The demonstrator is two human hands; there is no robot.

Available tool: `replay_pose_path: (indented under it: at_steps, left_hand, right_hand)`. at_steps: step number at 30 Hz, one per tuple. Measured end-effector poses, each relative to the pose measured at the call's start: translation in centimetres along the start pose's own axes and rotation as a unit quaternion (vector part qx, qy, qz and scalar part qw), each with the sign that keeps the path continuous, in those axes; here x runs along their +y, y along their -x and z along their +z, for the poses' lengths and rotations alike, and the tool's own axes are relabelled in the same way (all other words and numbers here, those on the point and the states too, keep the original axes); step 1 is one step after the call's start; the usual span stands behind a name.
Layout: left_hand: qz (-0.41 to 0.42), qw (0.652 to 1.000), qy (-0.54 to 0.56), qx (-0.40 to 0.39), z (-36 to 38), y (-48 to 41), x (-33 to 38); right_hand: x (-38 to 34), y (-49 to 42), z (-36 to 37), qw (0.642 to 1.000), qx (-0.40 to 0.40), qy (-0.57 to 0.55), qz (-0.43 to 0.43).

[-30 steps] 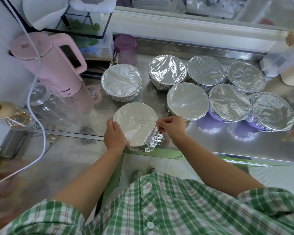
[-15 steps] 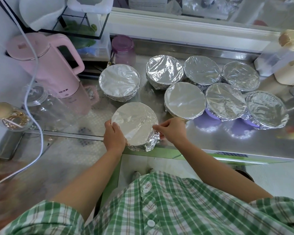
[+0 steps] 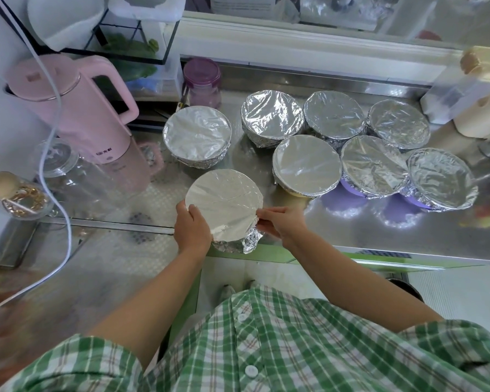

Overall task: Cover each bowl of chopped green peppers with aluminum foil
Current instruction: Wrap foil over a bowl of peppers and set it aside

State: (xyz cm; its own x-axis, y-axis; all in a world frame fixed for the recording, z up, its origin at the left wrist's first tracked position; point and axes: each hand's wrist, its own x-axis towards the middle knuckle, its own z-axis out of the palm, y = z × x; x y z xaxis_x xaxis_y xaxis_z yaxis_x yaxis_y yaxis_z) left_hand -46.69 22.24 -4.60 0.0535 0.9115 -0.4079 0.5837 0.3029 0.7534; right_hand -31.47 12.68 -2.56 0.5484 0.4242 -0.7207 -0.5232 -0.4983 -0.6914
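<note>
Bowls everywhere on the steel counter (image 3: 351,233), eight in view, each one sealed under aluminium, so what is inside cannot be seen. Three stand along the back, (image 3: 272,116), (image 3: 334,114) and (image 3: 399,124); three more crowd just in front, (image 3: 306,165), (image 3: 372,165) and (image 3: 441,181), touching or nearly so, with purple bowl wall (image 3: 348,188) peeking out under the wrap. One loner (image 3: 197,134) stands apart to the left, near the purple-lidded jar (image 3: 202,80).

Now the action: the front bowl (image 3: 224,193) sits right at the near edge of the counter, its foil (image 3: 251,240) stretched flat on top and crumpled down the near-right side. The left hand (image 3: 191,227) cups the left rim, thumb lying on the flat top, fingers curled down around the wall. The right hand (image 3: 280,223) comes in from the other side, thumb and forefinger pinching the wrap at the right rim, other fingers tucked in. Both forearms reach out from a green plaid shirt (image 3: 266,349).

Room to move? Bare steel lies open to the right of that hand, in front of the crowded rows. Leftward it is tighter: a glass jar (image 3: 60,165), a pink kettle (image 3: 77,108) and a white cable (image 3: 54,131) hanging down across them.
</note>
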Motion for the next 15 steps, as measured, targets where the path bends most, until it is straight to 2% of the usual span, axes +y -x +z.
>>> replay_pose_path:
  at_steps: [6,12,15]
  left_hand:
    - [0.001,1.0,-0.017,0.001,-0.1,0.4,-0.1]
    - [-0.023,1.0,-0.008,0.011,-0.2,0.4,0.3]
    - [-0.019,0.999,0.018,0.026,0.0,-0.3,-0.5]
  right_hand:
    - [0.8,-0.1,0.1,0.999,0.03,-0.009,-0.036]
    - [-0.4,-0.5,-0.2,0.998,0.016,-0.009,-0.058]
    - [0.1,-1.1,-0.5,0.992,0.046,0.054,-0.106]
